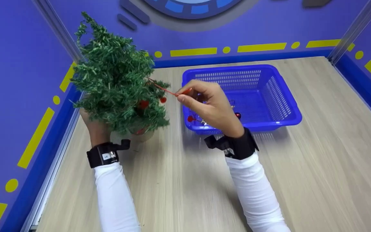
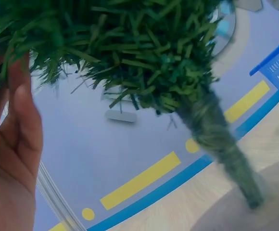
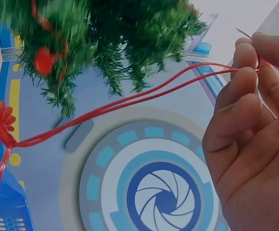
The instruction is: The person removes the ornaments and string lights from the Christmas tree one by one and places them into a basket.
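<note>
A small artificial Christmas tree point(image 1: 114, 77) leans left, with red ornaments point(image 1: 143, 104) among its branches. My left hand point(image 1: 95, 124) is at the tree's lower left side. In the left wrist view its fingers point(image 2: 21, 110) grip into the foliage, where the fingertips are hidden. Between thumb and fingertips my right hand point(image 1: 213, 104) pinches a thin red cord point(image 1: 164, 88), between the tree and the basket. A doubled length of red cord point(image 3: 115, 103) runs from these fingers to a red flower-shaped piece point(image 3: 0, 122) in the right wrist view.
Just right of the tree stands a blue plastic basket point(image 1: 242, 125), with a dark red ball point(image 1: 238, 115) and small shiny ornaments inside, partly behind my right hand. The pale wooden table point(image 1: 172, 187) is bordered by blue walls point(image 1: 201, 35) with yellow markings.
</note>
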Motion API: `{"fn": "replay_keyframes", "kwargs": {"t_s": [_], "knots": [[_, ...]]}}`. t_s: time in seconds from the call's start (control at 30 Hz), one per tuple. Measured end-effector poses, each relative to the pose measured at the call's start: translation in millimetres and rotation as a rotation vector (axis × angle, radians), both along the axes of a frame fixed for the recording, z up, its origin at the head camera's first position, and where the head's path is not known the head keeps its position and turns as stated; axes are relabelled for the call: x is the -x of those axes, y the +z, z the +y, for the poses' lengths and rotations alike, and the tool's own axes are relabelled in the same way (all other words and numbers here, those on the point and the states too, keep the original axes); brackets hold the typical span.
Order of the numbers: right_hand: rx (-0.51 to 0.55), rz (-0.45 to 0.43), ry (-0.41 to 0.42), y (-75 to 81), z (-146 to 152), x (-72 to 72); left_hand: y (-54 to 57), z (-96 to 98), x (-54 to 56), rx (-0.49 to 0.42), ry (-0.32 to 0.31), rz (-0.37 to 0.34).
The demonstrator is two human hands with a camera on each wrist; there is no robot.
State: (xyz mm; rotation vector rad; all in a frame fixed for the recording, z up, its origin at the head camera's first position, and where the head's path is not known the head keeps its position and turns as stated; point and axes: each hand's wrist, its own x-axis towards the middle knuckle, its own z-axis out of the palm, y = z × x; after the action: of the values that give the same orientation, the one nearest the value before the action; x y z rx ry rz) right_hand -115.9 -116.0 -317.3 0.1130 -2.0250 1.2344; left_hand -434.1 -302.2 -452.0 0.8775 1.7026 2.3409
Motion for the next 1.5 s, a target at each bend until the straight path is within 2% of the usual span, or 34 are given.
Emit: {"fn": "replay_keyframes", "kwargs": {"t_s": [0.03, 0.07, 0.1, 0.17, 0.27, 0.5, 0.6, 0.67, 0.77, 0.87, 0.97, 1.03, 1.07, 1.17, 1.27, 1.37, 1.43, 1.5], "knots": [[-0.001, -0.001, -0.001, 0.3, 0, -0.1, 27.0, 7.4, -14.9, -0.198, 0.013, -0.071], [-0.004, -0.002, -0.005, 0.6, 0, -0.2, 39.5, 10.5, -24.0, -0.264, 0.013, -0.068], [-0.005, -0.003, -0.008, 1.0, 0, -0.4, 45.0, 13.0, -29.2, -0.402, -0.013, -0.114], [-0.004, -0.001, -0.014, 1.5, 1, -1.2, 45.2, 13.0, -28.7, -0.425, -0.029, -0.099], [0.010, 0.017, -0.005, 1.8, 3, -3.5, 37.4, 13.2, -20.4, -0.437, -0.044, -0.139], [0.056, 0.105, 0.126, 1.2, 9, -11.0, 34.4, 12.9, -18.9, -0.443, -0.048, -0.156], [0.052, 0.113, 0.134, 1.4, 10, -12.4, 33.0, 12.2, -18.1, -0.468, -0.080, -0.174], [0.056, 0.114, 0.122, 1.7, 11, -12.7, 31.5, 11.3, -18.0, -0.494, -0.115, -0.203], [0.066, 0.116, 0.063, 2.0, 15, -13.3, 29.0, 9.9, -18.3, -0.533, -0.176, -0.247], [0.085, 0.100, -0.047, 0.6, 24, -15.5, 26.6, 8.4, -18.5, -0.576, -0.228, -0.278], [0.089, 0.046, -0.193, -2.3, 36, -18.3, 23.8, 5.7, -18.9, -0.604, -0.271, -0.288], [0.080, -0.003, -0.282, -5.1, 43, -19.4, 22.8, 3.6, -18.8, -0.577, -0.288, -0.262], [0.074, -0.028, -0.319, -6.7, 46, -19.6, 22.2, 2.1, -19.5, -0.572, -0.301, -0.273], [0.058, -0.096, -0.376, -12.0, 54, -18.6, 21.4, -1.1, -19.6, -0.535, -0.330, -0.282], [0.057, -0.157, -0.370, -16.8, 57, -16.1, 21.4, -3.7, -20.3, -0.608, -0.374, -0.362], [0.063, -0.236, -0.315, -20.3, 58, -14.0, 22.4, -5.6, -19.6, -0.650, -0.368, -0.384], [0.066, -0.321, -0.270, -23.0, 59, -12.9, 23.3, -7.0, -18.8, -0.633, -0.331, -0.380], [0.074, -0.441, -0.217, -25.1, 58, -12.4, 25.0, -7.9, -18.2, -0.576, -0.274, -0.360]]}}
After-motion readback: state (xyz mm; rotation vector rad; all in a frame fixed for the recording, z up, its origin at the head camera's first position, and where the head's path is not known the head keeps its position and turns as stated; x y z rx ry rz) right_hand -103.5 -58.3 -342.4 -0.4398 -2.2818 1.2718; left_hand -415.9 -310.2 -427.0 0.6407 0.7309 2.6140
